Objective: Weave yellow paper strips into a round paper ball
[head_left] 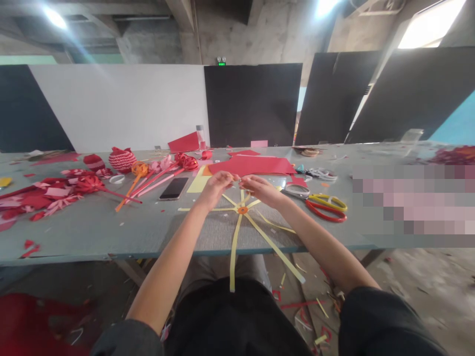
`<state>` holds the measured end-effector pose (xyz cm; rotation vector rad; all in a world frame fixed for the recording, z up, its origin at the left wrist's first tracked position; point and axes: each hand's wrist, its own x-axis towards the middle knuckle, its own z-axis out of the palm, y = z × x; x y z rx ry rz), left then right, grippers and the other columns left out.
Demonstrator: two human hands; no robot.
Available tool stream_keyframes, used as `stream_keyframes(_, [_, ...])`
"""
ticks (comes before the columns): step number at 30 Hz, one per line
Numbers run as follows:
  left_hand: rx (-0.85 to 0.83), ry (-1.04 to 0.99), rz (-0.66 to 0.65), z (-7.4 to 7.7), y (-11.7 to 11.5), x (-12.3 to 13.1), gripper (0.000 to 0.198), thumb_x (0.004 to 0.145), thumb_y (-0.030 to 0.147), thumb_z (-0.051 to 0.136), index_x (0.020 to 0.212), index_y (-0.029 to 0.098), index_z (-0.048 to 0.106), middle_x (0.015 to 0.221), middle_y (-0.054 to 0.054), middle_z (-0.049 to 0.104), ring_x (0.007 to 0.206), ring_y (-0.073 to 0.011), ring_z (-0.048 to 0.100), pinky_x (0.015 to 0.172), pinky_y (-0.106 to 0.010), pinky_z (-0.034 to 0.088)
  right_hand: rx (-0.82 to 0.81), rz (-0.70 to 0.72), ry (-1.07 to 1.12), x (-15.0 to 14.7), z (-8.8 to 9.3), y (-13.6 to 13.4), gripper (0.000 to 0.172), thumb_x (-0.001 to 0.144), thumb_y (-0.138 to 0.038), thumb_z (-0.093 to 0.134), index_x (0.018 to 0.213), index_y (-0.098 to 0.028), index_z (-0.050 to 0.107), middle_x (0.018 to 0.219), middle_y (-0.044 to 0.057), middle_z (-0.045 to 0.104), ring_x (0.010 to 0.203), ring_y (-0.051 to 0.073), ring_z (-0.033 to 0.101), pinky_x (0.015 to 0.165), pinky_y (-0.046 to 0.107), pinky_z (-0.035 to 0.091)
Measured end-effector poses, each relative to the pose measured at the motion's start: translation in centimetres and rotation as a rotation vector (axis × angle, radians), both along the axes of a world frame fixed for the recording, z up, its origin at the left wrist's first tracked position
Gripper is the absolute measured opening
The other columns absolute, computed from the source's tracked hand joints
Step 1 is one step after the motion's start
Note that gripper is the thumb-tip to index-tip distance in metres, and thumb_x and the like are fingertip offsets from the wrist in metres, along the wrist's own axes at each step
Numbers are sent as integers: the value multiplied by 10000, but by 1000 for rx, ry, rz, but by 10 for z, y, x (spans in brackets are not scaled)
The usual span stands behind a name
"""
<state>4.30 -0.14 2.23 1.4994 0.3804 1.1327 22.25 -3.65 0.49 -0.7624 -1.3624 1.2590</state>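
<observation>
My left hand (pixel 218 188) and my right hand (pixel 262 190) are raised close together over the table, fingertips nearly meeting. Both are closed in a pinch; whatever sits between the fingers is too small to make out. Just below them lies a star of pale yellow paper strips (pixel 234 252) spreading from a small orange disc (pixel 242 210). Two of its strips hang past the table's front edge toward my lap. One strip curls up near my right fingers, and I cannot tell whether it touches them.
Scissors with red and yellow handles (pixel 326 206) lie to the right. Left are a phone (pixel 174 189), paper lanterns on sticks (pixel 139 170) and red paper scraps (pixel 44 195). Red sheets (pixel 252 164) and a small bottle (pixel 201 137) stand behind. Scraps litter the floor.
</observation>
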Motion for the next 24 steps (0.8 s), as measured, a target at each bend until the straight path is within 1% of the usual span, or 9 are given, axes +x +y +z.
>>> stream_keyframes(3, [-131, -150, -32, 6, 3, -7, 221, 647, 271, 711, 763, 184, 544, 712, 38, 573, 724, -96, 582, 735, -254, 459, 8, -324, 57, 16, 5, 8, 315, 667, -479, 620, 812, -215, 527, 865, 5, 606, 834, 111, 573, 675, 215, 395])
stream_keyframes(6, [-158, -230, -17, 11, 4, -12, 188, 660, 225, 699, 785, 179, 567, 627, 59, 500, 597, -51, 514, 668, -208, 459, 15, -578, 39, 35, 7, 14, 302, 658, -477, 581, 777, -212, 498, 783, 6, 602, 768, 122, 579, 631, 222, 397])
stream_keyframes(7, [-158, -235, -14, 12, 4, -13, 198, 663, 217, 696, 820, 177, 583, 616, 60, 486, 570, -43, 491, 639, -194, 453, 43, -647, -28, 40, 6, 15, 277, 676, -460, 558, 780, -209, 504, 777, 13, 607, 761, 129, 580, 632, 232, 402])
stream_keyframes(9, [-162, -213, -14, 11, 3, -14, 277, 662, 206, 697, 919, 174, 600, 615, 60, 473, 529, -34, 451, 588, -181, 437, 135, -745, -304, 49, 2, 17, 204, 709, -387, 530, 786, -198, 534, 795, 33, 628, 775, 150, 584, 669, 261, 413])
stream_keyframes(11, [-168, -151, -24, 9, 2, -14, 373, 664, 207, 696, 1020, 176, 588, 630, 57, 478, 511, -30, 435, 569, -184, 427, 188, -756, -727, 54, -4, 18, 149, 715, -293, 531, 813, -193, 580, 857, 49, 655, 823, 178, 590, 725, 294, 412])
stream_keyframes(13, [-156, -47, -39, 5, 1, -12, 418, 670, 216, 689, 1070, 174, 574, 645, 50, 495, 526, -35, 458, 571, -189, 422, 140, -688, -1119, 56, -10, 19, 180, 691, -235, 564, 860, -202, 616, 915, 51, 671, 870, 210, 592, 752, 320, 406])
stream_keyframes(15, [-124, 77, -62, 1, -1, -10, 418, 677, 218, 676, 1079, 168, 572, 648, 45, 508, 553, -44, 488, 578, -190, 416, 66, -626, -1315, 58, -15, 19, 226, 669, -196, 585, 889, -216, 634, 932, 42, 682, 891, 224, 595, 747, 323, 408])
stream_keyframes(20, [-92, 233, -90, -3, -5, -5, 381, 684, 193, 651, 1054, 155, 566, 649, 39, 522, 572, -56, 503, 578, -192, 411, 29, -631, -1342, 63, -17, 22, 273, 683, -142, 537, 914, -240, 644, 946, 16, 689, 896, 205, 603, 695, 286, 415])
stream_keyframes(24, [-108, 212, -58, -5, -1, -5, 337, 698, 220, 645, 1021, 168, 565, 644, 34, 512, 535, -55, 480, 508, -182, 382, -62, -793, -1382, 66, -16, 22, 257, 711, -177, 522, 923, -242, 653, 1014, 63, 667, 935, 260, 592, 724, 352, 418])
